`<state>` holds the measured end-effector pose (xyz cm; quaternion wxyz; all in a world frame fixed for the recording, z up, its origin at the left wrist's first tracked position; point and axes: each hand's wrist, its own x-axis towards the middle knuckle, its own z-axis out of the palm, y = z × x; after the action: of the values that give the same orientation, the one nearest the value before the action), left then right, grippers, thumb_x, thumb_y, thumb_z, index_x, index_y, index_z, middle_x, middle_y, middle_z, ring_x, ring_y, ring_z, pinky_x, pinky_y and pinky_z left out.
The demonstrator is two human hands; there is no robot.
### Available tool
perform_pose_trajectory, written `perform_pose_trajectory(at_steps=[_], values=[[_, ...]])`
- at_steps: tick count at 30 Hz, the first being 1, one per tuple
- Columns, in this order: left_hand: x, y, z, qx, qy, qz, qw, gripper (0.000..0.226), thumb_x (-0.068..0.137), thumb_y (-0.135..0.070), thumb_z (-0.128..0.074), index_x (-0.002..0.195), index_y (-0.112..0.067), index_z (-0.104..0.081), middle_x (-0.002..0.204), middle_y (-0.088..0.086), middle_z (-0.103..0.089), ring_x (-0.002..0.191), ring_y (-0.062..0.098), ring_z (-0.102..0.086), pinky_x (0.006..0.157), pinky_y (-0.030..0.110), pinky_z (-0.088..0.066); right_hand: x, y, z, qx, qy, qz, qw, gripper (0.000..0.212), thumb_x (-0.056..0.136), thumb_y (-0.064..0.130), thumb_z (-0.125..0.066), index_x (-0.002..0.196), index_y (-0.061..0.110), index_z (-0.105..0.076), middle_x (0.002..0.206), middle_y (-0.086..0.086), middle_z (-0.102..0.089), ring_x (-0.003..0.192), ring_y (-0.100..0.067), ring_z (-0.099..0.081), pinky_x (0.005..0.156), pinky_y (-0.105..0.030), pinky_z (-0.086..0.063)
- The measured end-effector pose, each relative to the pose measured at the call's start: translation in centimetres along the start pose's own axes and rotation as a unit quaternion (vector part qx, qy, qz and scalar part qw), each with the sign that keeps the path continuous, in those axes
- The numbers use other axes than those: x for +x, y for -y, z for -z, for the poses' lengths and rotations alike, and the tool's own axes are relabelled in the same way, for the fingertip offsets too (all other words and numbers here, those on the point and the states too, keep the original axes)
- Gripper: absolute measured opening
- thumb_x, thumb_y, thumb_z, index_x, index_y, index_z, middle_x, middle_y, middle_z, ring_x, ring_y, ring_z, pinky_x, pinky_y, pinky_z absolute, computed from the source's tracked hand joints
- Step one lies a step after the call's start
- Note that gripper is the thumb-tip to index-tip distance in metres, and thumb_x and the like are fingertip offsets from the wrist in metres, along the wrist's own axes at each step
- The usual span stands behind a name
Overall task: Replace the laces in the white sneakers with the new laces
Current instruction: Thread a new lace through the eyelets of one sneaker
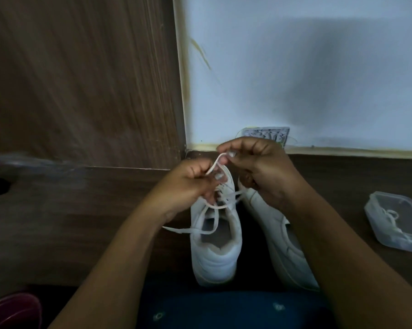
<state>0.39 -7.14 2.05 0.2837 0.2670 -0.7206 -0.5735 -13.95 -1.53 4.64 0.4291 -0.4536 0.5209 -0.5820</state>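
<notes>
Left hand (188,184) and right hand (254,167) each pinch the lace (213,166) above a sneaker (214,255) on the worktop (81,222), likely unlacing it; next, draw it free of the eyelets, then fetch a lace from the box (401,222).

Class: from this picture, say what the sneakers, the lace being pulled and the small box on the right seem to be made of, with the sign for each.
The sneakers: smooth white leather or a synthetic look-alike, matte; stitched panels show. The lace: probably flat woven textile; it bends limply into loops. The box: clear hard plastic, slightly glossy; a spare lace shows through it.
</notes>
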Motion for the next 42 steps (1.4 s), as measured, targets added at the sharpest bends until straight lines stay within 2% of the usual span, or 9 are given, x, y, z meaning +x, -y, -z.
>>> perform_pose_trajectory(at_steps=[4,9,12,14,17,20,26,34,42], values=[[-0.3,0.5,2.1,-0.013,-0.091,0.044,0.995,0.030,0.099,-0.017,-0.040,0.075,-0.009,-0.056,0.041,-0.009,-0.036,0.037,0.003,-0.032,0.047,0.020,-0.040,0.7,0.0,2.1,-0.058,-0.146,-0.022,0.987,0.011,0.081,-0.005,-0.063,0.084,0.003,-0.068,0.061,-0.005,-0.063,0.034,-0.003,-0.042,0.035,-0.015,-0.031],[-0.3,0.8,2.1,0.136,-0.019,0.063,0.989,0.030,0.100,-0.026,-0.041,0.078,-0.016,-0.059,0.048,-0.016,-0.049,0.044,-0.001,-0.040,0.049,0.016,-0.034,0.4,-1.3,1.7,-0.511,-0.006,0.040,0.859,0.031,0.075,0.015,-0.070,0.106,0.018,-0.068,0.105,0.002,-0.069,0.097,-0.013,-0.061,0.083,-0.023,-0.045],[0.2,1.2,1.1,0.154,0.014,0.053,0.987,0.025,0.093,-0.033,-0.047,0.090,-0.015,-0.064,0.084,0.000,-0.068,0.081,0.013,-0.064,0.079,0.032,-0.046,-0.1,-1.7,-0.2,-0.333,0.116,0.078,0.933,0.053,0.074,0.007,-0.076,0.124,0.019,-0.061,0.115,0.005,-0.066,0.101,-0.004,-0.063,0.090,-0.021,-0.048],[0.2,1.0,0.9,0.093,-0.005,0.065,0.994,0.019,0.093,-0.030,-0.048,0.099,-0.016,-0.060,0.079,0.004,-0.062,0.070,0.006,-0.062,0.069,0.025,-0.048,-0.2,-2.4,-1.0,-0.255,0.117,0.074,0.957,0.057,0.075,-0.001,-0.073,0.127,0.019,-0.059,0.103,0.007,-0.067,0.081,0.000,-0.065,0.077,-0.020,-0.052],[0.0,0.7,1.1,0.112,-0.029,0.096,0.989,0.012,0.098,-0.018,-0.043,0.089,-0.016,-0.051,0.062,-0.003,-0.048,0.043,-0.004,-0.042,0.049,0.018,-0.034,0.2,-2.4,-1.0,-0.306,0.064,0.115,0.943,0.037,0.075,0.006,-0.075,0.109,0.020,-0.071,0.084,0.006,-0.072,0.074,-0.004,-0.066,0.073,-0.022,-0.051],[-0.1,0.9,1.9,0.146,-0.032,0.112,0.982,0.014,0.094,-0.013,-0.047,0.082,-0.018,-0.052,0.060,-0.007,-0.054,0.051,0.004,-0.045,0.057,0.028,-0.034,0.4,-1.9,0.2,-0.400,0.062,0.090,0.910,0.009,0.078,0.015,-0.073,0.085,0.019,-0.077,0.080,0.002,-0.074,0.069,-0.006,-0.065,0.070,-0.019,-0.050],[-0.1,0.8,0.9,0.323,0.042,0.116,0.939,0.017,0.072,-0.019,-0.076,0.083,-0.019,-0.064,0.077,0.001,-0.065,0.073,0.018,-0.062,0.070,0.040,-0.052,0.0,-2.0,-0.1,-0.511,0.116,0.057,0.850,0.006,0.079,0.020,-0.070,0.081,0.020,-0.076,0.069,0.008,-0.059,0.059,-0.003,-0.049,0.053,-0.005,-0.034],[-0.3,0.8,2.1,0.096,-0.005,0.227,0.969,0.022,0.079,0.015,-0.061,0.076,-0.006,-0.063,0.066,0.007,-0.063,0.056,0.013,-0.064,0.052,0.020,-0.055,-0.3,-2.8,-1.0,-0.570,0.078,0.059,0.816,0.018,0.082,0.033,-0.059,0.092,0.034,-0.074,0.097,0.003,-0.071,0.091,-0.018,-0.062,0.076,-0.028,-0.050],[-0.2,1.4,2.7,0.051,0.000,0.246,0.968,0.022,0.079,0.018,-0.058,0.079,-0.003,-0.062,0.071,0.011,-0.064,0.057,0.013,-0.066,0.054,0.022,-0.057,0.1,-3.1,-1.5,-0.546,0.062,0.038,0.834,0.015,0.076,0.034,-0.063,0.077,0.026,-0.075,0.083,-0.001,-0.068,0.082,-0.017,-0.058,0.072,-0.030,-0.049]])
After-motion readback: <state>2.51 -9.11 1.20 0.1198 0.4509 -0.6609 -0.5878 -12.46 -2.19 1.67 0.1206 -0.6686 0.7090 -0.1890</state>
